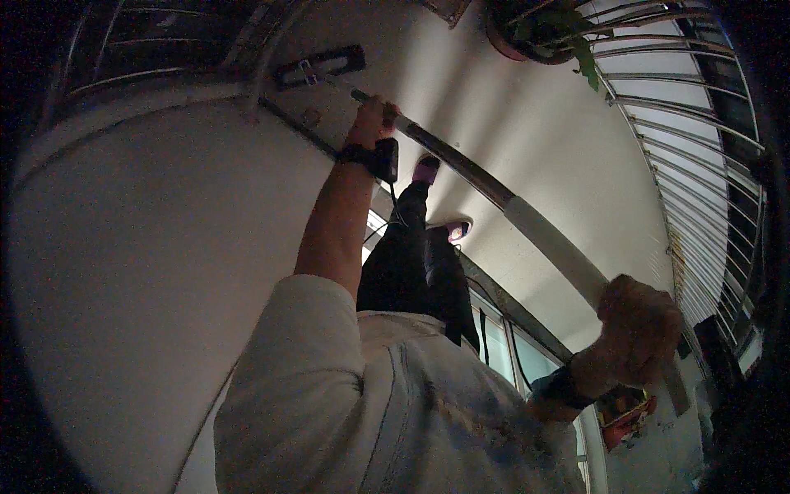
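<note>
A long-handled flat mop (pixel 469 167) slants across the view, its dark shaft ending in a pale grey grip section. Its dark rectangular head (pixel 341 64) rests on the floor at the far left, close to the wall's corner. My left hand (pixel 374 121) is wrapped around the lower part of the shaft, arm stretched forward. Near the handle's top end, at the right, my right hand (pixel 638 329) is closed around the grey section. A short piece of the handle sticks out below that hand. Both wrists wear dark bands.
Metal railings (pixel 658 152) curve along the right side. A potted plant (pixel 535 37) stands at the far right against them. The pale wall (pixel 156 247) fills the left. My feet are on the light floor (pixel 535 123); a glass door (pixel 527 358) and a red object (pixel 625 424) lie lower right.
</note>
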The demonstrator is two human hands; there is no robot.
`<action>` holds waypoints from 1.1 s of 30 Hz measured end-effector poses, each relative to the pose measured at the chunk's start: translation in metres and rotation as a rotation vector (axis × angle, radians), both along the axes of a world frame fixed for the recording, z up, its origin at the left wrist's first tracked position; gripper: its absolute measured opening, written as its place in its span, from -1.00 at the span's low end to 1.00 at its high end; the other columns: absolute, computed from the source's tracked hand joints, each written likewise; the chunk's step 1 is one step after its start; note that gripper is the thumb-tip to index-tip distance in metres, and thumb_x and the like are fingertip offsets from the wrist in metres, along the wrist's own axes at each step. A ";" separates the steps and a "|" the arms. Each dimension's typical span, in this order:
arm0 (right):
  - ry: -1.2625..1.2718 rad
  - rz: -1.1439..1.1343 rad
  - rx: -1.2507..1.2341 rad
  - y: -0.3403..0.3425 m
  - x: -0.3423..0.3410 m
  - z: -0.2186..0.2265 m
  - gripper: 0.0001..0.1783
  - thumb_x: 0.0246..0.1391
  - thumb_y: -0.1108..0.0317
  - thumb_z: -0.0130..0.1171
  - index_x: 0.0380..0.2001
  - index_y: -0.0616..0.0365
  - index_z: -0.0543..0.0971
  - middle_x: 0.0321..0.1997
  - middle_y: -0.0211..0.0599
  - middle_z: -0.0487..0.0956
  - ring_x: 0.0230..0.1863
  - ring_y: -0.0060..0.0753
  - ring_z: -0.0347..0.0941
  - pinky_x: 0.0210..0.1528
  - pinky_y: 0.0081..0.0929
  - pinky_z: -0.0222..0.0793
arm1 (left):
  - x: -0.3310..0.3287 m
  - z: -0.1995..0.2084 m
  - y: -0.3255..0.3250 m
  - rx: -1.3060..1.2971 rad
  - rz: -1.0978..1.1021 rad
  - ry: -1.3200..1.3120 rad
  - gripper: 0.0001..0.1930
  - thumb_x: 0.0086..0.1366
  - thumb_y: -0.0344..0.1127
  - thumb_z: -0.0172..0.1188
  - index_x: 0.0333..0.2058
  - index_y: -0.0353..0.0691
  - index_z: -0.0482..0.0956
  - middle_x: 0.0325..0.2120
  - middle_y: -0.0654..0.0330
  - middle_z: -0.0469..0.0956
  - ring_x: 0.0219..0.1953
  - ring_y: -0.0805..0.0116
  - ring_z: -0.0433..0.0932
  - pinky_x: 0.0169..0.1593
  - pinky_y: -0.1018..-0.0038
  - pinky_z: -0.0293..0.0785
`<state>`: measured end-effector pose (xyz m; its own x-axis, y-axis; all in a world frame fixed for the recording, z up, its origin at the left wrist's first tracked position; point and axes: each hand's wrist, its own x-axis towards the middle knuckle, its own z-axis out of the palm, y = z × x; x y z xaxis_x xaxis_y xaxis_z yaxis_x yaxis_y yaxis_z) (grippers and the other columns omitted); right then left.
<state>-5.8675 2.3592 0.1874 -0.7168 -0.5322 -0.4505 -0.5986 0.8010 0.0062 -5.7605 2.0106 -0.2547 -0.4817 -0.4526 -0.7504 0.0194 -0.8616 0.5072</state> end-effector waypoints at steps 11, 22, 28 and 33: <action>1.728 0.289 1.921 0.132 0.076 0.080 -0.70 -0.13 0.17 0.12 -0.81 0.02 0.46 -0.85 -0.48 0.34 -0.78 -0.51 0.29 -0.72 -0.47 0.20 | 0.066 0.102 0.208 0.342 -0.405 -0.041 -0.57 0.18 0.13 0.01 -0.42 -0.19 0.43 -0.50 0.15 0.50 -0.39 0.15 0.50 -0.19 0.09 0.44; 1.782 0.006 3.608 0.264 0.191 0.163 -0.69 -0.13 0.14 0.16 -0.80 0.01 0.45 -0.84 -0.52 0.34 -0.79 -0.56 0.28 -0.73 -0.55 0.18 | 0.136 0.166 0.428 0.805 -0.654 0.040 -0.58 0.28 -0.04 -0.14 -0.54 -0.30 0.43 -0.54 0.00 0.46 -0.45 0.10 0.47 -0.29 0.11 0.48; 1.634 -0.123 3.807 0.289 0.270 0.194 -0.68 -0.13 0.13 0.19 -0.80 0.00 0.44 -0.84 -0.54 0.33 -0.80 -0.60 0.27 -0.73 -0.59 0.17 | 0.180 0.204 0.451 0.702 -0.625 0.149 -0.87 0.23 -0.38 -0.10 -0.43 -0.34 0.30 -0.58 -0.02 0.37 -0.49 0.13 0.43 -0.37 0.14 0.44; 1.594 -0.187 3.823 0.273 0.319 0.178 -0.67 -0.13 0.12 0.21 -0.80 -0.01 0.44 -0.84 -0.55 0.33 -0.81 -0.62 0.26 -0.73 -0.62 0.16 | 0.223 0.232 0.358 -0.693 -1.401 0.405 -0.69 0.04 -0.37 0.25 -0.27 -0.26 0.33 -0.45 0.15 0.44 -0.41 0.37 0.46 -0.28 0.42 0.42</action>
<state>-5.5486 2.6325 0.3654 -0.6465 -0.5915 0.4818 -0.0574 -0.5920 -0.8039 -5.5372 2.3683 -0.0227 -0.8929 0.3105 -0.3260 -0.3224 0.0644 0.9444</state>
